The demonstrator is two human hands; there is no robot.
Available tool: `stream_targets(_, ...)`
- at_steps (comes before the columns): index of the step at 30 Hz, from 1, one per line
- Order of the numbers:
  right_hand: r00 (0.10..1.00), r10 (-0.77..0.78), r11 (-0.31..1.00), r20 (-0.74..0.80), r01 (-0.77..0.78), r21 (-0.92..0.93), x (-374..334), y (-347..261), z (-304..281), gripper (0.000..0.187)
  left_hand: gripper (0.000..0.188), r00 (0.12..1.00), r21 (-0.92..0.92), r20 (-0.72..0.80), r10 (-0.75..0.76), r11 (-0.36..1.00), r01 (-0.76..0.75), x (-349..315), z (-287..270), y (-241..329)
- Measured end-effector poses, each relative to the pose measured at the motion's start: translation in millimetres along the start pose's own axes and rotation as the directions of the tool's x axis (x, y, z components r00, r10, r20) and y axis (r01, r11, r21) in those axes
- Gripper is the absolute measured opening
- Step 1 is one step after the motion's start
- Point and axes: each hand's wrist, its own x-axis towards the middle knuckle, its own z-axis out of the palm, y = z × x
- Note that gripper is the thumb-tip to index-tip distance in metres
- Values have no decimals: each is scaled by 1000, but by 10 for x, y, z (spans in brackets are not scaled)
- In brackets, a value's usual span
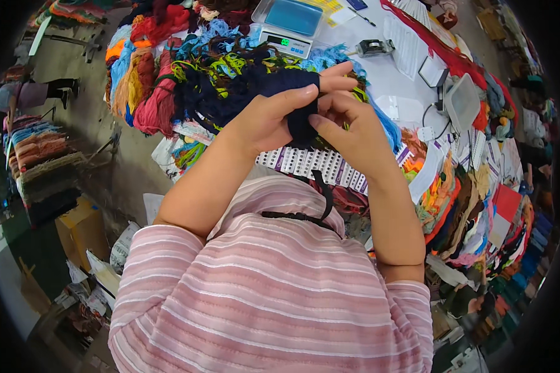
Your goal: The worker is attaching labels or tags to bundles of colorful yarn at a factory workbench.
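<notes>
A bundle of dark navy yarn lies across the near side of the table, and part of it runs up over my left hand. The yarn passes between the thumb and the outstretched fingers of that hand, whose tips show past its far side. Close on the right, my right hand has bent fingers, with thumb and fingertips pinched at the edge of the same yarn. Yellow-green and brown strands lie just behind the navy bundle. Below both hands is a row of white punched cards.
A digital scale with a blue tray stands at the back. Coloured yarn hanks lie at the left, more at the right. A black device and a clear-lidded box sit farther right. Another person is at far left.
</notes>
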Motion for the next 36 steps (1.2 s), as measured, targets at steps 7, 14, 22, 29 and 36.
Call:
stream_targets(7, 999, 37, 926, 5, -36, 376, 32, 83, -2, 19, 44, 990, 401, 84, 112, 906, -136, 10, -1, 194)
stream_targets(14, 990, 96, 914, -104, -46, 404, 28, 49, -10, 9, 48, 996, 529, -65, 57, 848, -14, -20, 5, 324)
stream_targets(22, 994, 98, 848, -43, -61, 526, 48, -47, -5, 10, 60, 991, 393, -134, 17, 919, 38, 20, 68, 373)
stream_targets(29, 998, 70, 933, -4, -64, 353, 16, -111, -111, 7, 65, 997, 529, -57, 58, 848, -19, 38, 42, 370)
stream_targets(36, 994, 43, 939, -98, -7, 343, 11, 56, -127, 8, 38, 995, 563, -37, 88, 825, -52, 73, 101, 353)
